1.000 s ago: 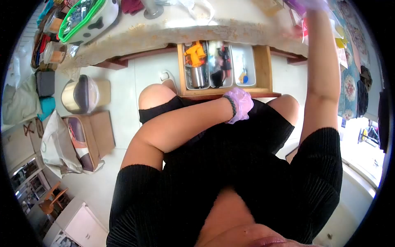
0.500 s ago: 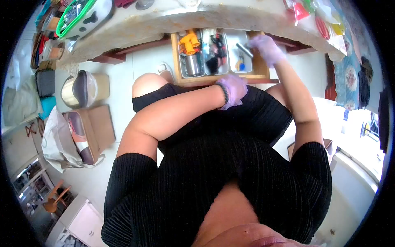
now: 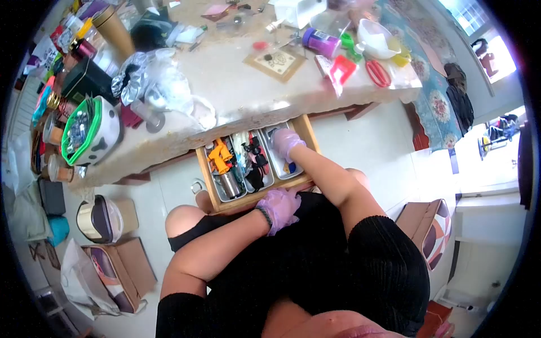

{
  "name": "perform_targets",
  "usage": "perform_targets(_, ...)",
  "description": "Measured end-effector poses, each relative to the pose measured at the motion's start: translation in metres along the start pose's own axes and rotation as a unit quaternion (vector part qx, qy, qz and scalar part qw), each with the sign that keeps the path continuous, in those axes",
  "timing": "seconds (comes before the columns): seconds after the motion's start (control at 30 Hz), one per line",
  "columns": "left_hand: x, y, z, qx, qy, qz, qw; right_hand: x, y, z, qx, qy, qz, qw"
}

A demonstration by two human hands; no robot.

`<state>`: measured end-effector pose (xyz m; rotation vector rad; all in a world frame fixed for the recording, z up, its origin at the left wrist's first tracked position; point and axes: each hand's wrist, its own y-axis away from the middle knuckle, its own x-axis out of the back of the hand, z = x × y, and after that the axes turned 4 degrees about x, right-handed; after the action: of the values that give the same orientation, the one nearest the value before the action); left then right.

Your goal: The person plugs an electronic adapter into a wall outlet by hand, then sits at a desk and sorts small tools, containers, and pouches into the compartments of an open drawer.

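My left hand [image 3: 279, 210], in a thin purple glove, rests at the front edge of the open wooden drawer [image 3: 311, 138], over my lap; its fingers are loosely spread and hold nothing I can see. My right hand [image 3: 286, 143], gloved too, is down in the right-hand tray [image 3: 280, 167] of the drawer, its fingertips hidden. Blue and yellow small things [image 3: 289, 168] lie in that tray, near my wrist. The left tray has an orange object [image 3: 220, 155] and a metal cup [image 3: 229, 184]. Black items [image 3: 258, 163] fill the middle tray.
On the cloth-covered table [image 3: 242, 93] above the drawer are a purple jar [image 3: 321, 42], a white bowl [image 3: 376, 39], red rings [image 3: 377, 74], crumpled foil [image 3: 132, 76] and a green-rimmed basket [image 3: 97, 132]. A bin [image 3: 101, 219] and boxes stand on the floor.
My right hand has come from the table down to the drawer and into its right tray. My left hand has stayed by the drawer front. The view has shifted, showing more of the table.
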<state>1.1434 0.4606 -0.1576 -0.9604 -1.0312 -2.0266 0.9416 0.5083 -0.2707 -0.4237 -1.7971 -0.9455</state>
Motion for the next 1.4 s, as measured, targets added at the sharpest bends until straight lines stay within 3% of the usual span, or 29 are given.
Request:
perform_targets(0.17, 0.009, -0.001, 0.001, -0.008, 0.008, 0.003, 1.000, 0.053, 0.028, -0.021, 0.031, 0.029, -0.055, 0.998)
perform_targets(0.43, 0.013, -0.006, -0.009, -0.003, 0.038, -0.005, 0.999, 0.106, 0.089, -0.049, 0.192, 0.066, -0.090, 0.975)
perform_targets(0.53, 0.025, -0.008, -0.007, 0.015, 0.036, -0.034, 0.999, 0.151, 0.152, -0.053, 0.177, -0.007, -0.116, 0.977)
perform_targets(0.6, 0.025, -0.008, -0.009, 0.023, 0.035, -0.053, 0.998, 0.171, 0.171, -0.034, 0.281, -0.075, -0.034, 0.956)
perform_targets(0.67, 0.017, -0.012, -0.012, 0.022, 0.042, -0.022, 0.999, 0.199, 0.181, -0.012, 0.245, -0.119, 0.123, 0.954)
perform_targets(0.7, 0.017, -0.012, -0.011, 0.019, 0.044, -0.023, 0.999, 0.228, 0.187, -0.010, 0.183, -0.164, 0.118, 0.962)
perform_targets(0.73, 0.018, -0.012, -0.010, 0.017, 0.042, -0.024, 0.999, 0.238, 0.174, -0.001, 0.083, -0.196, 0.174, 0.961)
perform_targets(0.77, 0.019, -0.012, -0.010, 0.016, 0.038, -0.025, 0.999, 0.259, 0.161, -0.001, 0.021, -0.148, 0.225, 0.963)
perform_targets(0.8, 0.019, -0.013, -0.009, 0.019, 0.033, -0.039, 0.999, 0.253, 0.131, 0.024, 0.100, -0.088, 0.395, 0.909)
perform_targets(0.87, 0.023, -0.011, -0.008, 0.012, 0.041, -0.032, 0.999, 0.273, 0.098, 0.036, 0.107, 0.044, 0.452, 0.885)
perform_targets(0.93, 0.025, -0.011, -0.012, 0.012, 0.048, -0.025, 0.998, 0.282, 0.045, 0.047, -0.014, 0.130, 0.380, 0.916)
perform_targets(0.97, 0.021, -0.013, -0.014, 0.004, 0.054, -0.022, 0.998, 0.284, 0.034, 0.052, -0.009, 0.127, 0.382, 0.916)
perform_targets(1.03, 0.019, -0.011, -0.015, 0.014, 0.066, -0.015, 0.998, 0.285, 0.015, 0.056, -0.074, 0.157, 0.292, 0.940)
perform_targets(1.13, 0.015, -0.014, -0.015, 0.013, 0.053, -0.014, 0.998, 0.298, 0.006, 0.063, -0.086, 0.153, 0.297, 0.939)
perform_targets(1.17, 0.017, -0.013, -0.014, 0.014, 0.059, -0.011, 0.998, 0.307, 0.013, 0.060, -0.108, 0.086, 0.326, 0.935)
perform_targets(1.2, 0.020, -0.012, -0.012, 0.016, 0.062, -0.010, 0.998, 0.306, 0.018, 0.066, -0.045, -0.033, 0.391, 0.919)
perform_targets(1.23, 0.023, -0.010, -0.010, 0.017, 0.063, -0.012, 0.998, 0.303, 0.026, 0.077, 0.017, -0.154, 0.446, 0.881)
perform_targets(1.3, 0.029, -0.006, -0.009, 0.017, 0.071, -0.010, 0.997, 0.309, 0.057, 0.092, 0.109, -0.409, 0.434, 0.796)
perform_targets(1.33, 0.031, -0.005, -0.009, 0.018, 0.075, -0.007, 0.997, 0.309, 0.078, 0.093, 0.178, -0.453, 0.476, 0.732)
perform_targets(1.4, 0.030, -0.003, -0.011, 0.008, 0.081, 0.010, 0.997, 0.312, 0.107, 0.128, 0.158, -0.460, 0.525, 0.698)
